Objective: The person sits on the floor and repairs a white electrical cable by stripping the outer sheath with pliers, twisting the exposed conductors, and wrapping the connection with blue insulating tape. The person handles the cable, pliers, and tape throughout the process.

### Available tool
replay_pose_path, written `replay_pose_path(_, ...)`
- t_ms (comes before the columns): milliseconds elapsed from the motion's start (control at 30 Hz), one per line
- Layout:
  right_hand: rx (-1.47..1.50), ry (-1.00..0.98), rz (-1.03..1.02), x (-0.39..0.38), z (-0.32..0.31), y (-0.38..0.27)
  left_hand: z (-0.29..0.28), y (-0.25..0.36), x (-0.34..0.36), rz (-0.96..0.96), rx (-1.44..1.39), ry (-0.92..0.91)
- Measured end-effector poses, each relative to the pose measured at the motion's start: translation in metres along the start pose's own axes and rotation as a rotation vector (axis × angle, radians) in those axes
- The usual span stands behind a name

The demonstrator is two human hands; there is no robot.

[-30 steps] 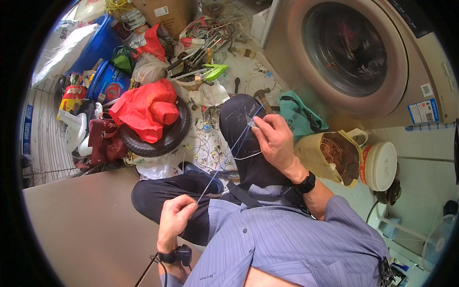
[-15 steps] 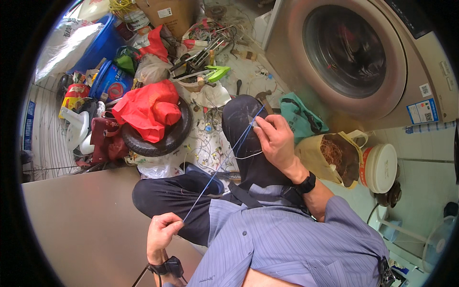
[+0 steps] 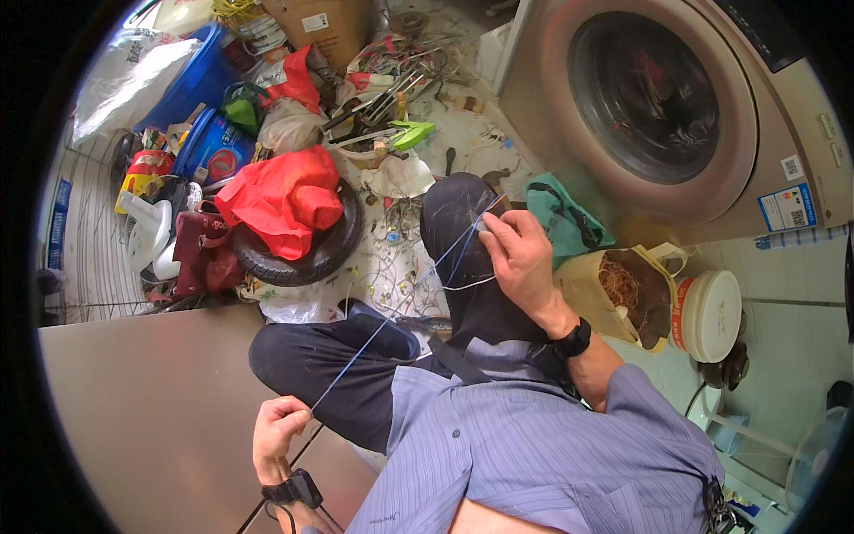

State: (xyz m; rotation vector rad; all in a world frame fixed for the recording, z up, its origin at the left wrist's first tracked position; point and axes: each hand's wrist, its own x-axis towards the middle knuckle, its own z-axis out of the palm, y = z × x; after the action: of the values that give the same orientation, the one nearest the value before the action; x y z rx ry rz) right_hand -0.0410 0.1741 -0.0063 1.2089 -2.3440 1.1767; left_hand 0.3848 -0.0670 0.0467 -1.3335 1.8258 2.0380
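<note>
A thin blue wire [image 3: 356, 358] runs taut across my lap. Its lower end is pinched in my left hand [image 3: 277, 429], out past my bent left knee. My right hand [image 3: 520, 258] has its thumb and fingers closed on the upper part of the wire, over my raised right knee. There the blue strand doubles back in a loop, and a short coppery tip seems to stick out beyond the fingers. A white wire [image 3: 471, 286] curves out below the right hand, across the dark trouser leg; whether it is gripped too is hidden.
A red bag [image 3: 286, 203] lies on a black tyre [image 3: 345, 240] ahead left. Cut wire bits and tools litter the floor. At right stand a washing machine [image 3: 520, 116], a teal bag [image 3: 556, 218], a tan bag [image 3: 587, 294] of copper wire and a white-lidded bucket [image 3: 716, 313].
My left hand has drawn farther left, away from the right hand, and the blue wire between them spans a longer stretch. The right hand has barely shifted.
</note>
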Motion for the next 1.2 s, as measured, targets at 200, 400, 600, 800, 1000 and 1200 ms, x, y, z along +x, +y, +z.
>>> replay_pose_path(200, 0.016, 0.006, 0.020, 0.001, -0.001, 0.001, 0.000, -0.001, -0.004, 0.037, -0.004, 0.011)
replay_pose_path(400, 0.038, 0.030, 0.052, 0.000, 0.001, 0.002, 0.002, -0.003, -0.003, 0.047, -0.040, 0.037)
replay_pose_path(600, 0.192, -0.231, 0.232, 0.025, -0.025, -0.001, 0.018, 0.037, 0.004, 0.128, -0.185, 0.104)
replay_pose_path(800, 0.397, -0.942, 0.128, 0.076, -0.080, 0.001, 0.037, 0.119, 0.046, 0.448, -0.642, -0.014)
replay_pose_path(1000, 0.095, -0.979, 0.102, 0.084, -0.091, -0.022, 0.043, 0.200, 0.090, 0.579, -1.146, -0.330)
replay_pose_path(1200, 0.500, -1.095, 0.351, 0.104, -0.083, -0.017, 0.052, 0.242, 0.099, 0.582, -1.272, -0.367)
